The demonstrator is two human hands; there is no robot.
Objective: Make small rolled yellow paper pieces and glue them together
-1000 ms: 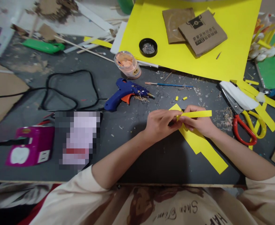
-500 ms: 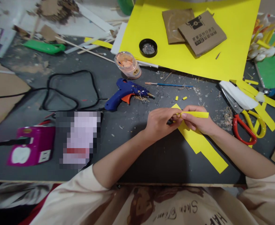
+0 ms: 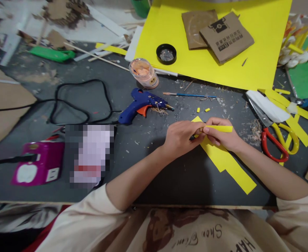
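Observation:
Between the fingertips of both hands is a narrow yellow paper strip [image 3: 223,128]. My right hand [image 3: 219,134] pinches it, thumb on top, and its free end points right. My left hand [image 3: 180,136] is closed at the strip's other end, which the fingers hide. Beneath the hands, a larger stepped piece of yellow paper [image 3: 222,159] lies slantwise on the dark table. Two small yellow paper rolls, a left one [image 3: 198,110] and a right one [image 3: 207,109], lie just beyond the fingers.
A blue glue gun [image 3: 143,105], a paintbrush [image 3: 189,95] and an open paint jar [image 3: 144,73] lie beyond my left hand. Scissors [image 3: 273,143] sit to the right among yellow strips. A large yellow sheet [image 3: 264,52] bears cardboard pieces. A blurred-out phone-like object [image 3: 93,154] and magenta box [image 3: 42,164] are left.
The strip's free end reaches slightly less far right, and the fingertips have shifted a little around its held end. The hands otherwise stay in place.

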